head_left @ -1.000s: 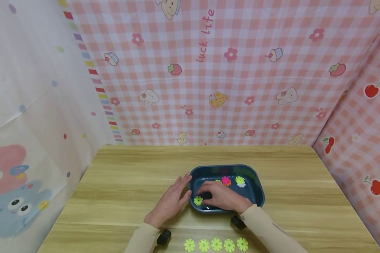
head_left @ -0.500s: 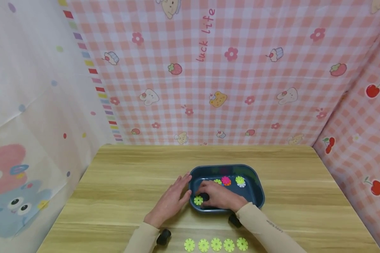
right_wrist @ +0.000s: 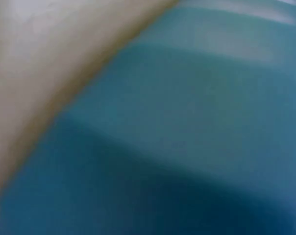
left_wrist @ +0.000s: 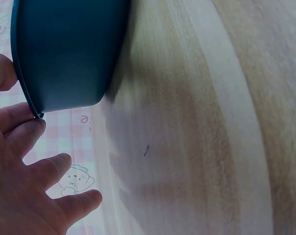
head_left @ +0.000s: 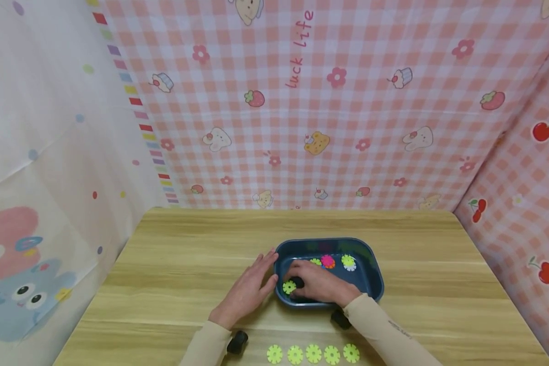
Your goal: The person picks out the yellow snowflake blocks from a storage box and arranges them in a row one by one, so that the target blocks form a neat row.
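A dark blue tray (head_left: pixel 375 277) stands on the table with loose plastic snowflake discs inside. My right hand (head_left: pixel 322 284) reaches into its left end, fingers bent down. A yellow-green snowflake disc (head_left: pixel 289 287) is at my fingertips, pinched as far as I can see; a small dark thing beside it is unclear. My left hand (head_left: pixel 247 290) touches the tray's left rim with fingers spread, also in the left wrist view, where the hand (left_wrist: pixel 25 166) meets the tray's edge (left_wrist: pixel 64 58). The right wrist view is blurred, showing only blue tray wall (right_wrist: pixel 197 107) and pale skin or sleeve.
A row of several yellow-green discs (head_left: pixel 313 353) lies near the table's front edge. Further into the tray are a pink disc (head_left: pixel 327 261) over an orange one, and a yellow-green disc (head_left: pixel 348 260) over a white one. Patterned cloth (head_left: pixel 274 122) hangs behind the wooden table (head_left: pixel 201 254).
The yellow-green disc at my right fingertips has shifted slightly up and to the right. My right hand has moved very little, and my left hand stays at the rim.
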A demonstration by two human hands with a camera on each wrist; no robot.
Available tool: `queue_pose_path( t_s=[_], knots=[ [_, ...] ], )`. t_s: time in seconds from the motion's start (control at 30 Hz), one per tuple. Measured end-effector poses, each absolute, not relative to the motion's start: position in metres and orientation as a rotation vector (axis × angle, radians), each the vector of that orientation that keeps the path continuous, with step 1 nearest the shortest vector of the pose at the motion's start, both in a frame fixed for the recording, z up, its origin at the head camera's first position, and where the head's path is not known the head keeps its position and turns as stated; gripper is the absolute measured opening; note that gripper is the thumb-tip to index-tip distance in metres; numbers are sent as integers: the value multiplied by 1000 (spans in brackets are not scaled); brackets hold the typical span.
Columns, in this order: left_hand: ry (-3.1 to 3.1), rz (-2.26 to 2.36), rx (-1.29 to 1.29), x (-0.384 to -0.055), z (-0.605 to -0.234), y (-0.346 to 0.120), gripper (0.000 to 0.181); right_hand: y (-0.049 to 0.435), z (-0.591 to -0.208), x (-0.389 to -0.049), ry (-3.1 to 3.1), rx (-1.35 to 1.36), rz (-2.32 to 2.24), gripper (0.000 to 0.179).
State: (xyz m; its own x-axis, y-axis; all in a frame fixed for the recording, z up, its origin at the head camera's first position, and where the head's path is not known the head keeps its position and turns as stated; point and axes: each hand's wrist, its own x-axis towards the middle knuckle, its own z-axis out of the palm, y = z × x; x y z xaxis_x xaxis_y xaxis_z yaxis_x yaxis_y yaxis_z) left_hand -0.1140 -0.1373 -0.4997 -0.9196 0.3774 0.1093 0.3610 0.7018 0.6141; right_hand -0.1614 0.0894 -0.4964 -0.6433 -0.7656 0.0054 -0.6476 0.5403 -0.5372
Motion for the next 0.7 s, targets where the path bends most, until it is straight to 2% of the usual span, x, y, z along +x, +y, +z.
queue_pose_path(
  t_s=[0.23, 0.7],
  knots=[
    [2881, 1025, 615, -114, -501, -136, 53, 102, -480, -154, 2560, -1085, -829, 29],
    [2902, 963, 562, -113, -498, -135, 52, 127, -454, -129, 2664, -1108, -894, 31]
  ],
)
